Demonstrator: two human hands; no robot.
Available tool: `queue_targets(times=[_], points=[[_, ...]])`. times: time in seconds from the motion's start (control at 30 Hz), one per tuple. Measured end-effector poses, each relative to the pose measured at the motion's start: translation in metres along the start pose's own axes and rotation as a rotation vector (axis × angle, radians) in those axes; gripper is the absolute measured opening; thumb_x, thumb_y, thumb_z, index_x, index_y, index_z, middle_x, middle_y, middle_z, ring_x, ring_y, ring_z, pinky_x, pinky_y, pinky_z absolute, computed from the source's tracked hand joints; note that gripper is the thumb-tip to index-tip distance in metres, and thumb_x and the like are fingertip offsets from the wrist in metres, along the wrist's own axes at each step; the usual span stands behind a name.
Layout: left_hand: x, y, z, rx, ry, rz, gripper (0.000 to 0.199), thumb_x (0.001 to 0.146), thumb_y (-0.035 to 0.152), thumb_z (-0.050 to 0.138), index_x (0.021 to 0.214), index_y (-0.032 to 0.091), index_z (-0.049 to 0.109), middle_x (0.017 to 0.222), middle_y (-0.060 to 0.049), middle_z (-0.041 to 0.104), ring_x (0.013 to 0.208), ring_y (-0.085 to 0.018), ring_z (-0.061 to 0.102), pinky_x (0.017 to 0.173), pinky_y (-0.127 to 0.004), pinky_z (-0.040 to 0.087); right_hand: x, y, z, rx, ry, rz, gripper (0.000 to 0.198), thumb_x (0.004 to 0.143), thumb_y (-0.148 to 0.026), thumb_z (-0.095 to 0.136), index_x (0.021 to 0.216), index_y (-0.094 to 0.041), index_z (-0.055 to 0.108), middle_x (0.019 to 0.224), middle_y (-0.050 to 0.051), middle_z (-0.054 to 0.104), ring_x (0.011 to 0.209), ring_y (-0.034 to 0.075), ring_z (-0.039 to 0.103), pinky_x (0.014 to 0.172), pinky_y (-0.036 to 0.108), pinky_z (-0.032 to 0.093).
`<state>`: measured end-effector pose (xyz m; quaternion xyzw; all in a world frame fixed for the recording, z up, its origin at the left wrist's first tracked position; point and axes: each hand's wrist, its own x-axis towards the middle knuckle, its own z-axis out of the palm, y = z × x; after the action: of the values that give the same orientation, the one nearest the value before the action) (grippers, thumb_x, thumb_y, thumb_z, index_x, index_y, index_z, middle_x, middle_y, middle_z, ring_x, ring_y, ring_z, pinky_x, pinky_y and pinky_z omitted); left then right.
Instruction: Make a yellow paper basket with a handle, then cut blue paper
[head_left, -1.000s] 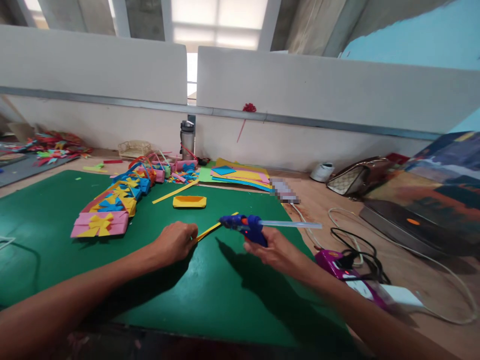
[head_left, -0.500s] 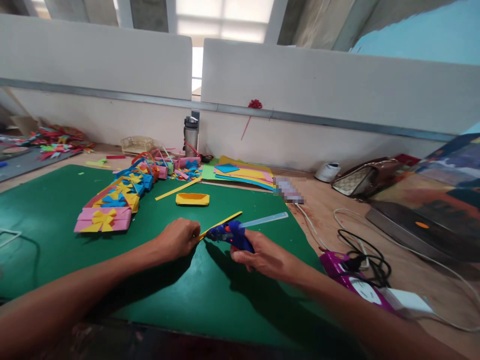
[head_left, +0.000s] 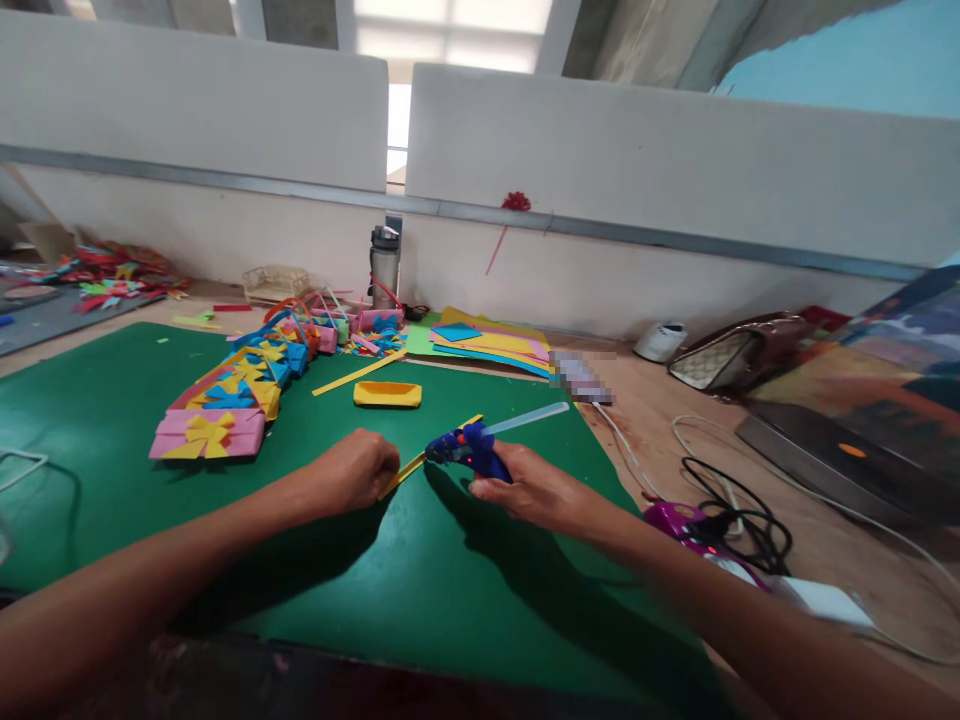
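Observation:
My left hand point(head_left: 361, 470) pinches a narrow yellow paper strip point(head_left: 406, 473) above the green mat point(head_left: 337, 600). The strip slants up to the right, and its far part passes behind the tool. In my right hand point(head_left: 529, 486) is a blue glue gun point(head_left: 469, 450), with a clear glue stick point(head_left: 529, 418) jutting from its back. The gun's nozzle is at the strip, right of my left fingers; whether it touches is too small to tell. Beyond my hands a small yellow paper tray point(head_left: 387, 394) sits on the mat. Another yellow strip point(head_left: 358, 372) lies farther back.
At left stands a row of paper baskets with bows, a pink one point(head_left: 208, 433) nearest. Stacked coloured sheets point(head_left: 491, 345) and a bottle point(head_left: 385, 268) are at the back. On the right are a phone point(head_left: 581, 377), a purple power strip point(head_left: 671, 522), tangled cables point(head_left: 757, 515) and a bag point(head_left: 735, 355).
The glue gun has moved right and slightly up along the strip, away from my left fingers. More of the strip shows between them. My left hand has hardly moved; the view has shifted slightly.

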<state>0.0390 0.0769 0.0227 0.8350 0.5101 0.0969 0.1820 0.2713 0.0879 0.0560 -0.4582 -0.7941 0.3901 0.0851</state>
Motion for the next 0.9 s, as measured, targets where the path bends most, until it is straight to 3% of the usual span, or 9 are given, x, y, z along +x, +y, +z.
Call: queue_targets(times=[0.13, 0.3, 0.47, 0.7, 0.9], points=[[0.001, 0.0, -0.001, 0.004, -0.002, -0.042, 0.021, 0.068, 0.012, 0.044, 0.067, 0.014, 0.065, 0.059, -0.003, 0.062, 0.05, -0.011, 0.045, 0.048, -0.023, 0.027, 0.001, 0.0, -0.002, -0.06, -0.002, -0.008, 0.018, 0.077, -0.034, 0.051, 0.076, -0.018, 0.044, 0.053, -0.007, 0.037, 0.047, 0.007, 0.034, 0.047, 0.022, 0.026], [0.005, -0.006, 0.001, -0.153, -0.023, -0.075, 0.019, 0.071, 0.023, 0.046, 0.067, 0.014, 0.063, 0.06, -0.003, 0.063, 0.052, -0.012, 0.05, 0.046, -0.02, 0.029, 0.0, -0.003, -0.005, -0.123, -0.001, -0.082, 0.025, 0.077, -0.042, 0.051, 0.074, -0.017, 0.046, 0.059, -0.004, 0.042, 0.052, 0.009, 0.036, 0.048, 0.022, 0.026], [0.007, -0.009, 0.003, -0.183, -0.027, -0.073, 0.02, 0.066, 0.015, 0.043, 0.063, 0.012, 0.063, 0.056, -0.001, 0.06, 0.049, -0.01, 0.048, 0.045, -0.019, 0.029, -0.002, -0.009, -0.005, -0.131, -0.039, -0.124, 0.027, 0.078, -0.042, 0.049, 0.082, -0.015, 0.049, 0.062, -0.003, 0.043, 0.054, 0.009, 0.036, 0.048, 0.022, 0.025], [0.006, -0.008, -0.003, -0.118, -0.051, -0.01, 0.023, 0.066, 0.011, 0.042, 0.066, 0.01, 0.064, 0.052, 0.002, 0.051, 0.049, -0.008, 0.04, 0.045, -0.018, 0.027, -0.006, -0.023, 0.001, -0.083, -0.086, -0.078, 0.022, 0.077, -0.038, 0.051, 0.073, -0.018, 0.043, 0.058, -0.005, 0.04, 0.052, 0.008, 0.035, 0.048, 0.022, 0.024], [0.008, -0.009, -0.004, -0.143, -0.089, -0.013, 0.025, 0.066, 0.01, 0.042, 0.073, 0.011, 0.066, 0.058, 0.0, 0.057, 0.051, -0.008, 0.044, 0.046, -0.017, 0.03, -0.009, -0.034, 0.004, -0.059, -0.114, -0.069, 0.018, 0.078, -0.031, 0.05, 0.069, -0.018, 0.04, 0.057, -0.006, 0.038, 0.051, 0.008, 0.035, 0.049, 0.021, 0.024]])
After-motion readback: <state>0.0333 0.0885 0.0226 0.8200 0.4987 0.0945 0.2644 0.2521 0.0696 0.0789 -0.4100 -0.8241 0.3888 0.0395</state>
